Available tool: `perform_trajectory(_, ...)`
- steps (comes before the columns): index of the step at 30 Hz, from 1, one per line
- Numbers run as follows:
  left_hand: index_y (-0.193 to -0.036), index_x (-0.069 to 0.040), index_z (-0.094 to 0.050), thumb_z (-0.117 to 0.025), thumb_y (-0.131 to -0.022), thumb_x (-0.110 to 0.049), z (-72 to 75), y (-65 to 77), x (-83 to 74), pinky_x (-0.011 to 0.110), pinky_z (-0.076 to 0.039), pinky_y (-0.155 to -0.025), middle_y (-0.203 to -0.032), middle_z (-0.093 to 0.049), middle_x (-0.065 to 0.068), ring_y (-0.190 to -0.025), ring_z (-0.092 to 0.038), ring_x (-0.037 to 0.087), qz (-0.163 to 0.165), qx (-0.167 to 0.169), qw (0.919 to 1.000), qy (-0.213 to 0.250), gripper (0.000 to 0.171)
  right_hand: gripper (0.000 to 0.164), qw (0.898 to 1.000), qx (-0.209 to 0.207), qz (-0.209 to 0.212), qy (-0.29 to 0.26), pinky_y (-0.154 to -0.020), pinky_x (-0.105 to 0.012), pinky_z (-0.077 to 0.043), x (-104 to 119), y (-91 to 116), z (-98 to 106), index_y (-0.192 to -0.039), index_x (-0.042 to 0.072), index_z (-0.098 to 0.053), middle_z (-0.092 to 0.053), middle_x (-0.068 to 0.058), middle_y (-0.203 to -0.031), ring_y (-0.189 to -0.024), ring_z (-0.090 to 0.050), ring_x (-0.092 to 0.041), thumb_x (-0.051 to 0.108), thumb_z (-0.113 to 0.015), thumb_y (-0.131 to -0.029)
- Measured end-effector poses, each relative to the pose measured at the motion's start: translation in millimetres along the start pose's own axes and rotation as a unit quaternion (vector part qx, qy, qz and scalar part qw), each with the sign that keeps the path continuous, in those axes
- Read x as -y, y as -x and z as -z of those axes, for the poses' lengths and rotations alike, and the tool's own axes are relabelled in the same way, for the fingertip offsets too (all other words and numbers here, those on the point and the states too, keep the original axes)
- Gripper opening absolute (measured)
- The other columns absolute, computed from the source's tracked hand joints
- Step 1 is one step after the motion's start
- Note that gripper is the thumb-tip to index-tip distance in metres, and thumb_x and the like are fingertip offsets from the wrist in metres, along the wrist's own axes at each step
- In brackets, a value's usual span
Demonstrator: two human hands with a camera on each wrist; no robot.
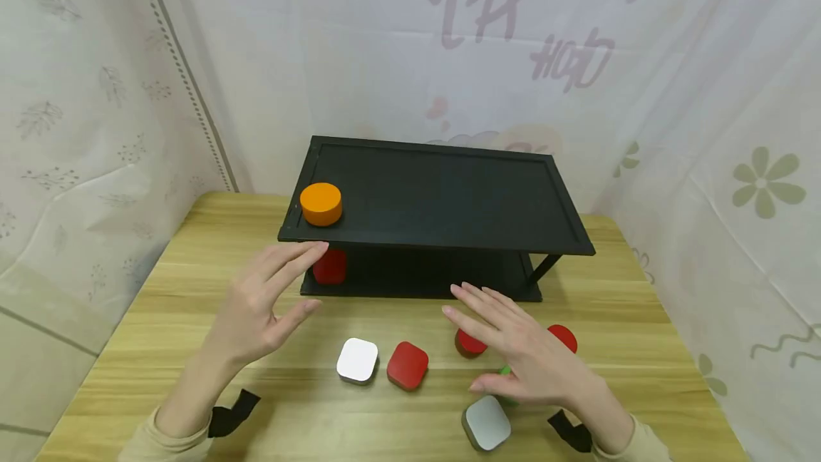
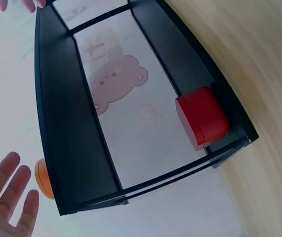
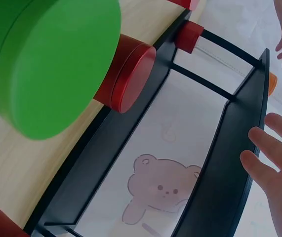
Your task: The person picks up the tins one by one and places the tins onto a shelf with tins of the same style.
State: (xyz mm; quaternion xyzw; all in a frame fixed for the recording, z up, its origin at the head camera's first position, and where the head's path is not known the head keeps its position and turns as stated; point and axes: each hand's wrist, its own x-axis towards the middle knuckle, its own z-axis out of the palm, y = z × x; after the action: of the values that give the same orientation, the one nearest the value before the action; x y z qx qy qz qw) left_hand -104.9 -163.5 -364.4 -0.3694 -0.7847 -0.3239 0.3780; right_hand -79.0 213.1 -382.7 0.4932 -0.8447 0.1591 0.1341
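Observation:
My left hand (image 1: 256, 305) hovers before the left end of a black two-tier shelf (image 1: 442, 194), fingers extended and holding nothing. On the top tier near it sits an orange round tin (image 1: 321, 204); a red square tin (image 2: 205, 118) stands at the left end of the lower tier. Over the table at right, my right hand (image 1: 519, 355) is spread and empty. Beneath it, a green round tin (image 3: 61, 69) and a red round tin (image 1: 470, 344) are partly hidden in the head view. A pale square tin (image 1: 489, 423) lies just in front of that hand.
Between the hands, a white square tin (image 1: 358, 360) and a red square tin (image 1: 408, 366) lie on the wooden table (image 1: 256, 426). Another red round tin (image 1: 562, 337) is behind the right hand. Printed cloth (image 1: 385, 55) hangs behind and at both sides.

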Motion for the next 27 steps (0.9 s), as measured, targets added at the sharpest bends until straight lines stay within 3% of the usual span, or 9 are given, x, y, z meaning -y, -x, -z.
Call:
perform_trajectory(6, -0.114, -0.001, -0.067, -0.054, -0.094, -0.041, -0.7, -1.4, 7.0, 0.015, -0.04, -0.095, -0.104, -0.068, 0.014, -0.095, -0.058, 0.024, 0.031, -0.064, 0.9974, 0.008, 0.047, 0.082, 0.999, 0.006, -0.041, -0.014, -0.114, -0.037, -0.023, 3, 0, -1, -0.148, 0.017, -0.032, -0.029, -0.005, -0.155, -0.14, -0.034, -0.029, 0.061, -0.058, -0.083)
perform_trajectory(11, -0.108, 0.003, -0.068, -0.057, -0.092, -0.033, 1.4, -6.1, 11.0, 0.014, -0.041, -0.09, -0.099, -0.069, 0.018, -0.092, -0.057, 0.024, 0.066, -0.105, 0.992, 0.022, 0.041, 0.084, 0.996, 0.012, -0.081, -0.019, -0.11, -0.036, -0.034, 8, 0, -4, -0.149, 0.022, -0.03, -0.03, 0.002, -0.154, -0.14, -0.035, -0.023, 0.057, -0.064, -0.081)
perform_trajectory(16, -0.107, 0.005, -0.068, -0.06, -0.09, -0.024, 5.1, -8.3, 13.4, 0.014, -0.039, -0.088, -0.097, -0.068, 0.021, -0.092, -0.056, 0.024, 0.098, -0.118, 0.9879, 0.023, 0.035, 0.084, 0.994, 0.023, -0.107, -0.018, -0.105, -0.038, -0.042, 12, -5, -11, -0.149, 0.024, -0.028, -0.031, 0.007, -0.153, -0.138, -0.037, -0.016, 0.056, -0.064, -0.081)
perform_trajectory(22, -0.109, 0.003, -0.067, -0.063, -0.087, -0.017, 5.4, -4.2, 24.5, 0.015, -0.037, -0.087, -0.098, -0.068, 0.021, -0.095, -0.054, 0.019, 0.143, -0.132, 0.9805, 0.027, 0.03, 0.089, 0.992, 0.043, -0.121, -0.013, -0.106, -0.036, -0.043, 17, -16, -20, -0.15, 0.025, -0.025, -0.029, 0.011, -0.153, -0.138, -0.036, -0.01, 0.058, -0.066, -0.078)
perform_trajectory(27, -0.111, 0.0, -0.068, -0.064, -0.086, -0.013, 4.2, -3.2, 29.4, 0.015, -0.038, -0.088, -0.103, -0.068, 0.018, -0.098, -0.054, 0.013, 0.186, -0.133, 0.9733, 0.018, 0.028, 0.087, 0.988, 0.064, -0.143, -0.01, -0.107, -0.035, -0.042, 23, -23, -26, -0.151, 0.029, -0.021, -0.026, 0.017, -0.153, -0.137, -0.036, -0.006, 0.065, -0.058, -0.08)
